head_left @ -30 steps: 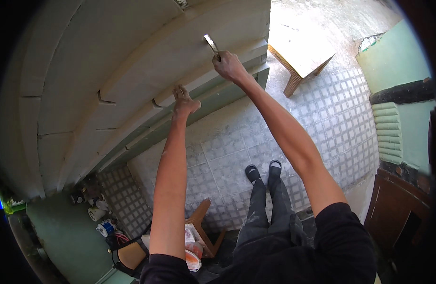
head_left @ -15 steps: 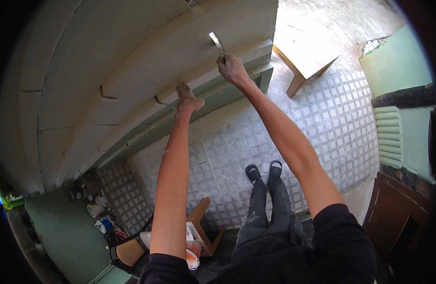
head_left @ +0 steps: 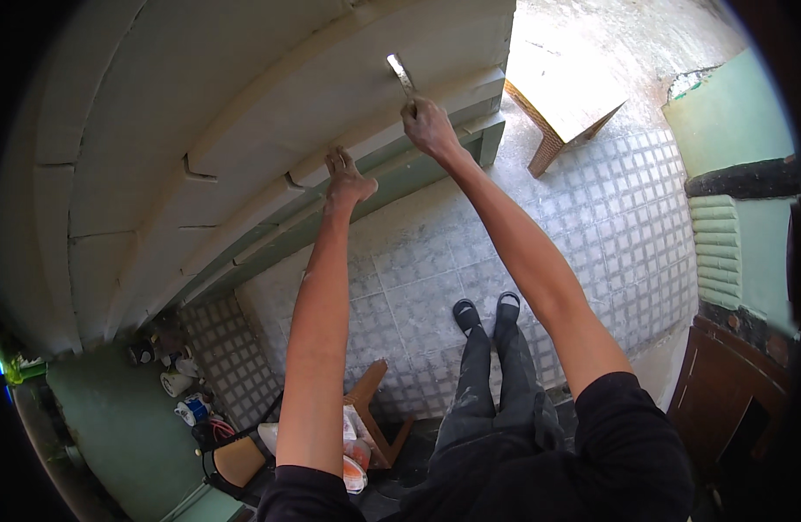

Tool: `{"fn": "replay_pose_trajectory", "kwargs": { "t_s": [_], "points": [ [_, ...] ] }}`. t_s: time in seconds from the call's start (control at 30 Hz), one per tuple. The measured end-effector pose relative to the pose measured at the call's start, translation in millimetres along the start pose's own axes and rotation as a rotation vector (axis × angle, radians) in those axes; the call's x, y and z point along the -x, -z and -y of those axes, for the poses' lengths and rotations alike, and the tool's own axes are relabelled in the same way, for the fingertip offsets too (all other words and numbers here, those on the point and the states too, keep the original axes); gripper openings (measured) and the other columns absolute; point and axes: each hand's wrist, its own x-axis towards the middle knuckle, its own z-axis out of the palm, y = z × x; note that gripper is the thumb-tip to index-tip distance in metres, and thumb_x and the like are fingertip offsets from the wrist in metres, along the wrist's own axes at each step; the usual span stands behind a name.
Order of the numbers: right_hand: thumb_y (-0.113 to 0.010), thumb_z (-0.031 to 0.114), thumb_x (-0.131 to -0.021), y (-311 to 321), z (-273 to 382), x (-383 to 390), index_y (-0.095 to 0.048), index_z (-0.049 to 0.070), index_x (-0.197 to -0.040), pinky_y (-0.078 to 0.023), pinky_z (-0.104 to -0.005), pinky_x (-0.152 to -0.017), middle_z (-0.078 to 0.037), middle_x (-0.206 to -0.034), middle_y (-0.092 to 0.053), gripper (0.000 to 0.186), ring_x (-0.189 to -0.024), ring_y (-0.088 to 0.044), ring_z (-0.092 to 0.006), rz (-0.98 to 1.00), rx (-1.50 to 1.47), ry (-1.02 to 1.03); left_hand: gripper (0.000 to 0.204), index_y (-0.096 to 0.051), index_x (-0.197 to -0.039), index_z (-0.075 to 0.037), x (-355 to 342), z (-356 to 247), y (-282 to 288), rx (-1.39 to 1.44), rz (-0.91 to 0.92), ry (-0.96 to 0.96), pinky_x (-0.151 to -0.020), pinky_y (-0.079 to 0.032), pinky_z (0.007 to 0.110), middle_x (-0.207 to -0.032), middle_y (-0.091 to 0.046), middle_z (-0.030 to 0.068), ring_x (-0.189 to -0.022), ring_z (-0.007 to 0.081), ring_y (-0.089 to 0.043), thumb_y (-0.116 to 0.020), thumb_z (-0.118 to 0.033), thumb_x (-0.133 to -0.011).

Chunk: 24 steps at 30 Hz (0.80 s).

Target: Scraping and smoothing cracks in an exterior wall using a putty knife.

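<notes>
1. Head view, surroundings: the person stands above a grey tiled floor (head_left: 592, 226), both arms stretched up to a pale plastered ceiling moulding (head_left: 270, 113) with stepped ledges. A wooden bench (head_left: 561, 104) stands on the floor beyond the raised arms, well apart from them. Near the person's left side a small wooden stool (head_left: 370, 409) stands by a clutter of pots and containers (head_left: 178, 383) against the green wall (head_left: 113, 435). Nothing lies between the hands and the plaster; the arms themselves hide part of the floor.

2. Counts: two hands, two dark shoes (head_left: 485, 311) side by side on the tiles, one bench, one stool, one metal tool.

3. Right hand (head_left: 428, 129): clenched around the handle of a flat metal scraper (head_left: 400, 74). The blade sticks out beyond the fist, its tip touching the upper step of the moulding.

4. Left hand (head_left: 346, 181): released, holding nothing, fingers spread and pressed flat against the lower ledge of the moulding, near the right hand but apart from the scraper.
</notes>
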Motion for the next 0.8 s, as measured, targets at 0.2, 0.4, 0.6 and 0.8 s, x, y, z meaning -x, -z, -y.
{"fn": "replay_pose_trajectory", "kwargs": {
  "t_s": [0.2, 0.4, 0.6, 0.8],
  "points": [
    [-0.051, 0.018, -0.088, -2, 10, 5, -0.063, -0.005, -0.087, -0.047, -0.0559, -0.078, -0.033, -0.085, -0.061, 0.026, -0.084, -0.061, -0.0500, 0.031, 0.023, 0.014, 0.103, 0.004, -0.149, 0.008, 0, 6, -1, -0.032, -0.018, 0.013, -0.120, -0.011, 0.040, -0.158, 0.005, 0.0253, -0.147, 0.0406, 0.005, -0.055, -0.027, -0.072],
    [-0.050, 0.017, -0.088, 2, -9, 3, -0.061, -0.005, -0.087, -0.047, -0.0564, -0.078, -0.033, -0.084, -0.061, 0.026, -0.083, -0.060, -0.0508, 0.093, 0.106, -0.002, 0.104, 0.003, -0.149, 0.007, -4, 1, 1, -0.049, -0.004, 0.016, -0.120, -0.012, 0.040, -0.158, 0.005, 0.0254, -0.147, 0.0401, 0.005, -0.057, -0.028, -0.072],
    [-0.049, 0.016, -0.087, 2, -11, 7, -0.061, -0.006, -0.087, -0.046, -0.0568, -0.080, -0.033, -0.086, -0.061, 0.025, -0.086, -0.060, -0.0510, 0.045, 0.061, -0.011, 0.100, 0.002, -0.149, 0.008, 1, -6, 0, 0.000, -0.021, -0.001, -0.120, -0.012, 0.040, -0.158, 0.005, 0.0254, -0.147, 0.0398, 0.005, -0.054, -0.022, -0.071],
    [-0.049, 0.016, -0.088, -1, 12, 13, -0.061, -0.005, -0.091, -0.046, -0.0568, -0.082, -0.033, -0.090, -0.062, 0.025, -0.088, -0.060, -0.0507, 0.025, 0.025, -0.031, 0.099, 0.002, -0.149, 0.007, 3, 4, -1, -0.065, -0.018, 0.013, -0.120, -0.014, 0.041, -0.158, 0.004, 0.0253, -0.147, 0.0399, 0.006, -0.053, -0.023, -0.073]
  ]
}}
